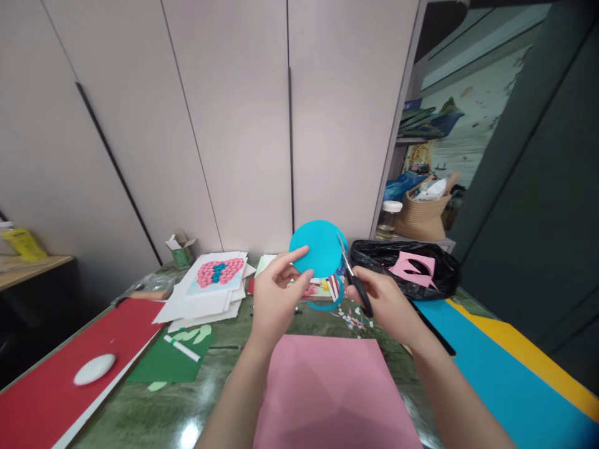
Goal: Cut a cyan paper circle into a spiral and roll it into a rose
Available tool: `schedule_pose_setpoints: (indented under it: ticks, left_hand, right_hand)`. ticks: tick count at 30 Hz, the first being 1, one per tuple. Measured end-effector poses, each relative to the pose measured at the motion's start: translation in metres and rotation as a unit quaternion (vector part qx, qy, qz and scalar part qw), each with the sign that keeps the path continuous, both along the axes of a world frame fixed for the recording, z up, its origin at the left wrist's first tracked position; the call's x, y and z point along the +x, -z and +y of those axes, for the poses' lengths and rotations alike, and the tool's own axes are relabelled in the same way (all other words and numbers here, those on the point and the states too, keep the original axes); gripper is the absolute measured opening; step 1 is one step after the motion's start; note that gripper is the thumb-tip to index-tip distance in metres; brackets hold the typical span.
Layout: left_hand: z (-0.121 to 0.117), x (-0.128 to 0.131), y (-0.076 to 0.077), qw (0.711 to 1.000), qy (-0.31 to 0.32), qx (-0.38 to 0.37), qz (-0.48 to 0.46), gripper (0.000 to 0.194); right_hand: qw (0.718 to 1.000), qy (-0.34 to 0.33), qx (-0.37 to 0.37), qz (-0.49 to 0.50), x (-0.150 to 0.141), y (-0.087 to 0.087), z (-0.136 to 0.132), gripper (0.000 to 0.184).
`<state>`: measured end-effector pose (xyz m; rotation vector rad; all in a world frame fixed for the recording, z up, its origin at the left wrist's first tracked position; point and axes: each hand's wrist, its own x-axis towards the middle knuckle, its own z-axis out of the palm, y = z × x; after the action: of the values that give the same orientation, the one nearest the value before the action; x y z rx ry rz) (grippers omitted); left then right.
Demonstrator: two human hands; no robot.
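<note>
Between the thumb and fingers of my left hand point(277, 293) is a bright blue paper disc point(319, 246), held up above the table. My right hand point(381, 302) grips black-handled scissors point(358, 285), whose blades lie at the disc's right edge. A thin curved offcut strip point(333, 304) of the same blue paper hangs below the disc. Under both hands, a large pink paper sheet point(334, 386) lies on the green table point(229, 368). Small paper scraps point(352, 319) are scattered just beyond the sheet.
At right, a black plastic bag point(374, 252) holds a cut pink paper point(414, 271), beside blue sheets point(491, 368) and yellow sheets point(528, 349). Leftward are a red sheet point(47, 386) with a white mouse point(94, 369), green paper point(163, 368) with a pen, and a heart picture point(219, 274).
</note>
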<state>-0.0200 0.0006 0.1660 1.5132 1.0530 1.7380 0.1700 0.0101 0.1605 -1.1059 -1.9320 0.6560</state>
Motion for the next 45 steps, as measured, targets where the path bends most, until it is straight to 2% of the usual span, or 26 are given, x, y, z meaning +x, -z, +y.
schedule_pose_setpoints:
  ticks: [15, 28, 39, 45]
  left_hand:
    - [-0.0004, -0.0021, -0.0027, 0.999, -0.018, 0.032, 0.003, 0.022]
    - [-0.0017, -0.0031, -0.0055, 0.998, -0.047, 0.040, 0.013, 0.018]
    - [-0.0021, 0.0004, -0.0047, 0.998, -0.049, 0.028, -0.025, 0.037]
    - [-0.0040, 0.0037, -0.0053, 0.998, -0.031, 0.017, -0.043, 0.038]
  right_hand:
    - [1.000, -0.013, -0.001, 0.001, 0.0015, -0.0018, -0.0023, 0.036]
    - [1.000, -0.010, -0.016, 0.003, 0.0015, -0.0038, -0.0033, 0.030]
    - [1.000, -0.009, -0.015, -0.002, 0.0020, -0.0009, -0.0015, 0.030]
    - [0.999, -0.018, -0.020, 0.019, 0.0009, -0.0007, -0.0031, 0.032]
